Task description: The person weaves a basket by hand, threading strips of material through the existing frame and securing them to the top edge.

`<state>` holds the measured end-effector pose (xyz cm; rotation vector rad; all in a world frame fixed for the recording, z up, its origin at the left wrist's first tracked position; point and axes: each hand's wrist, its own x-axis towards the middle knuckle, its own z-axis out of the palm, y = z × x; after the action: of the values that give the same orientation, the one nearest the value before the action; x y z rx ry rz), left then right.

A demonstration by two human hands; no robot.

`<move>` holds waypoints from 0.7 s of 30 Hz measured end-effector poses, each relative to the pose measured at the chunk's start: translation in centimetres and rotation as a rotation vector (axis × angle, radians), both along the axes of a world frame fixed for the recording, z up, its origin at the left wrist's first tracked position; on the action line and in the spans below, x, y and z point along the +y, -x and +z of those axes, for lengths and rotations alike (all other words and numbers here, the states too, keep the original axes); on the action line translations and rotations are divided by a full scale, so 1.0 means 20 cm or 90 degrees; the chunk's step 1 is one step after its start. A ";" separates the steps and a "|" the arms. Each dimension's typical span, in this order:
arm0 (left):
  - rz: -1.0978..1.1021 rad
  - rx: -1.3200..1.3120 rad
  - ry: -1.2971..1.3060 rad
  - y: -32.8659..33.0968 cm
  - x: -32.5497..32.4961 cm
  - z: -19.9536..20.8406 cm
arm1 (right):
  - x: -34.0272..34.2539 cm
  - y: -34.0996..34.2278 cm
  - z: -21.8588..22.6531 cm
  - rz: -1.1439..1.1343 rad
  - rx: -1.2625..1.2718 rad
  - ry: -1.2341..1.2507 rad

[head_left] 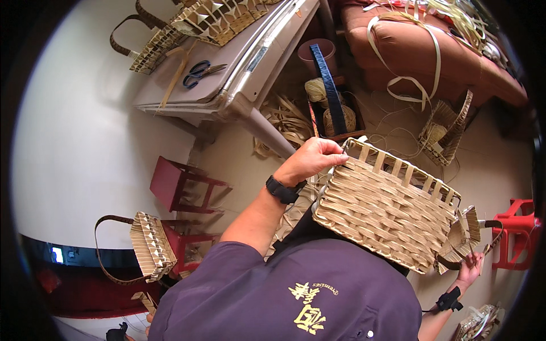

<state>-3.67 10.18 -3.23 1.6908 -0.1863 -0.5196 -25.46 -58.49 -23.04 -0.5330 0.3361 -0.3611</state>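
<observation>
Basket, rectangular, tan flat-strip weave: located directly in front of the wearer's dark purple shirt, tilted, broad woven side facing up toward the camera; whether it rests on the lap cannot be told. Upper edge shows a row of spaced uprights below the rim. Left hand, black wristband at the wrist, grips the basket's upper left corner, thumb and fingers closed in a pinch. Right hand is beyond the lower right corner, fingers curled close to a small handled basket (detail too small to tell whether they grasp it or a thin strip beside it). Beyond the left hand, a dark blue basket handle arches over wound pale cord; a pink bin stands just behind. Table, upper left: blue-handled scissors lie near its edge, with woven baskets farther back. Upper right: reddish-brown sofa bearing loose pale strips, one looping down its front. Far right: red plastic stool. Left: another handled basket beside dark red stools.
</observation>
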 end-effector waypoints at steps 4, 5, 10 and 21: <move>-0.005 -0.066 -0.067 -0.01 -0.02 0.00 | 0.05 0.06 0.03 -0.028 0.009 0.005; 0.000 -0.089 -0.074 0.01 -0.01 0.00 | 0.08 0.03 0.07 -0.032 0.011 0.005; 0.017 -0.020 -0.072 0.02 0.05 0.03 | 0.23 -0.04 0.24 -0.111 0.042 0.018; 0.027 -0.388 -0.333 -0.01 -0.09 0.40 | 0.31 -0.05 1.09 0.042 -0.240 0.252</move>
<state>-3.41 8.30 4.84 2.3291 -0.4835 0.0071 -24.45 -52.38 -1.22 -0.8449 -0.1221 -0.4572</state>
